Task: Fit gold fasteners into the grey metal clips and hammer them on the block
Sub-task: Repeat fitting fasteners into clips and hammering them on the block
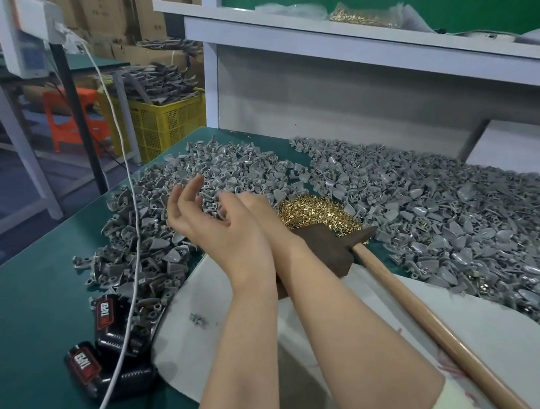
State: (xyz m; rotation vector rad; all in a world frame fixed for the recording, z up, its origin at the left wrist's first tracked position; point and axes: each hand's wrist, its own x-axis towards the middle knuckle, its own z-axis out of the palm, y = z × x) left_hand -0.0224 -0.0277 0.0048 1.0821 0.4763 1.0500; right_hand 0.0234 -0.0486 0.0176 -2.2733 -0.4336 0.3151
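Forearms crossed at centre frame over the green desk (29, 301). Left hand (212, 224) in front, palm turned up, fingers loose and spread, nothing visible in it. Right hand (256, 205) mostly hidden behind the left one, reaching toward the clips; only its back shows, so cannot tell whether it is open or gripping anything. Grey metal clips lie in two big heaps: left heap (196, 171) just behind the hands, right heap (438, 208) filling the right side of the desk. Gold fasteners (314, 214) sit in a small pile between the heaps, just right of the right hand and touching the hammer head. Hammer (329, 251) lies flat, its rusty brown head partly under the right forearm, its wooden handle (429, 314) running to lower right across a white sheet (502, 341). One loose clip (198, 319) lies on the sheet by the left forearm. Two black devices labelled TAPER (104, 315) at lower left, with a white cable (128, 214) running over them. Yellow crate (167, 122) of grey parts and an orange stool (71, 119) at upper left. A bag of gold parts (361, 16) on the shelf at top.
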